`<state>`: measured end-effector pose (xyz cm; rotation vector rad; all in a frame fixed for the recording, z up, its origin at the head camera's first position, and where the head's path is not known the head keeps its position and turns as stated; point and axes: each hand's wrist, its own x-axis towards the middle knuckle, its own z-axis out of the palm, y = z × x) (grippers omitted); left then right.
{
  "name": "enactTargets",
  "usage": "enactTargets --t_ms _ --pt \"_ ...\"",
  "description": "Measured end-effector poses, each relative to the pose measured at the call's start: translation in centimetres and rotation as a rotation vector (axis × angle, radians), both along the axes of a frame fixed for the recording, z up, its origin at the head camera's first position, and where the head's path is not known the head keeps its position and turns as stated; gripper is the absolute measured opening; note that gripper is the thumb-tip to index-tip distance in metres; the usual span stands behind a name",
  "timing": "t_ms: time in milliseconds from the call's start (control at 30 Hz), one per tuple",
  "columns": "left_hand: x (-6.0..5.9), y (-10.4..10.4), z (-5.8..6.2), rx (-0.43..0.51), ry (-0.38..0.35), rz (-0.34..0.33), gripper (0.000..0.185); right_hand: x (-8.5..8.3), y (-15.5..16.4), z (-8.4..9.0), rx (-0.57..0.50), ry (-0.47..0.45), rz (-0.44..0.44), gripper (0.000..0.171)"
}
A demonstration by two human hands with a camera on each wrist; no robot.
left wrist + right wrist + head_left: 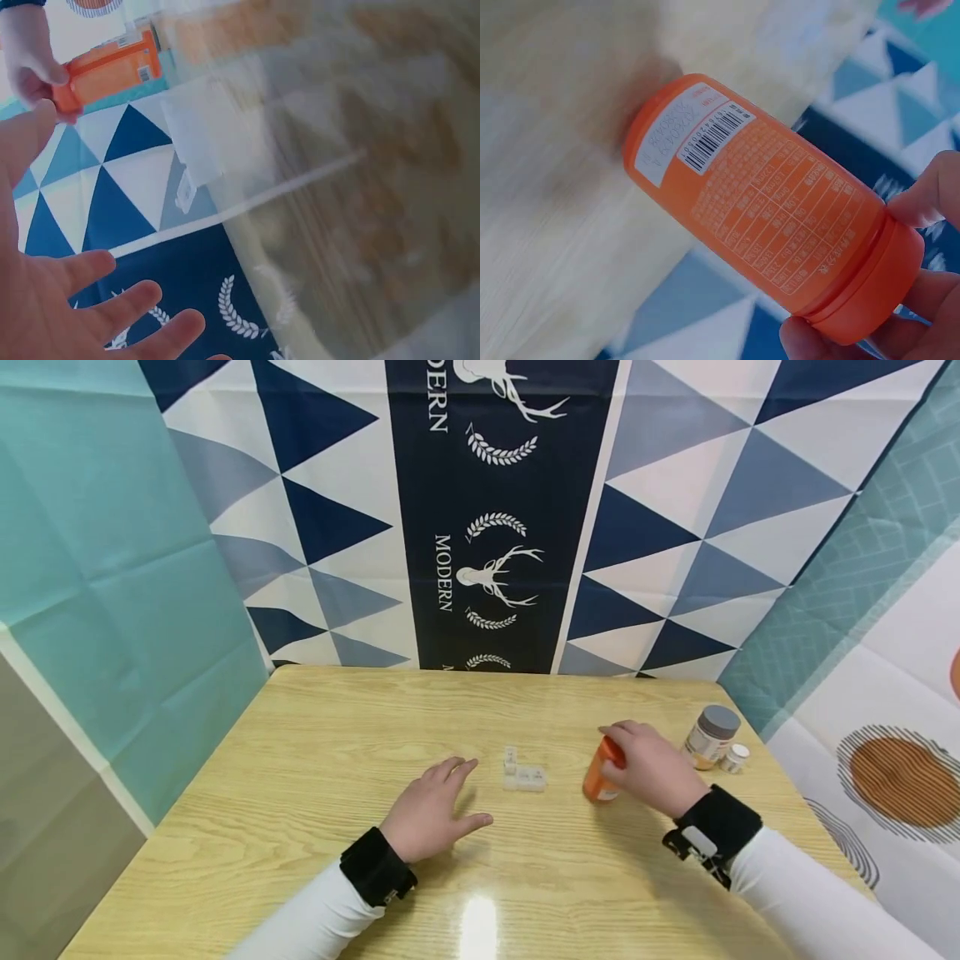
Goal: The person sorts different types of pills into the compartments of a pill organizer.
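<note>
Orange bottle [769, 206], blue-and-white triangle-patterned backdrop [540, 527], yellow wood-grained table [525, 843].

The right wrist view cuts off the right hand [939, 304] at four o'clock; the head view leaves markings on the pale case [525, 782], at five o'clock, unreadable.

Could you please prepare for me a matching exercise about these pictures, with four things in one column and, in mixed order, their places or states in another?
Column one
1. orange bottle
2. small plastic case
3. grey-lidded jar
4. left hand

Column two
A. beside the small white bottle
B. holding nothing
C. gripped near its top by the right hand
D. translucent, lying on the table

Right pairs: 1-C, 2-D, 3-A, 4-B
</note>
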<state>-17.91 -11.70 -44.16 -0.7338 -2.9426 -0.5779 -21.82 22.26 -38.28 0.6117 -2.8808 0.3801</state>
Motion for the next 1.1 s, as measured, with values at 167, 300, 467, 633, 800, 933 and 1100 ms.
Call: enactTargets --t_ms 167,300,467,633,800,933,1100 --pt "0.2 0.7 -0.3 0.074 -0.054 -0.002 0.084 2.2 -4.3 -0.1 -0.025 0.011 0.104 0.049" --pt "0.2 1.7 -0.4 0.138 -0.095 0.001 0.081 3.1 -7.1 -0.4 -0.018 0.036 0.189 0.047" --pt "0.1 3.2 -0.3 0.208 -0.095 0.005 0.078 3.5 -9.3 -0.8 -0.008 0.027 0.241 0.048" --pt "-0.1 4.5 -0.1 0.262 -0.110 -0.015 0.072 3.4 -10.1 -1.4 -0.032 0.018 0.245 0.050" --pt "-0.8 5.7 -0.3 0.358 -0.152 -0.055 0.051 3.3 -10.1 -1.7 -0.066 0.009 0.238 0.049" --pt "-1.5 5.9 -0.8 0.461 -0.251 -0.028 0.050 3.2 -10.2 -1.7 -0.073 0.008 0.252 0.051" --pt "-1.7 5.8 -0.8 0.523 -0.328 -0.002 0.057 2.8 -10.1 -1.7 -0.094 -0.010 0.271 0.052"
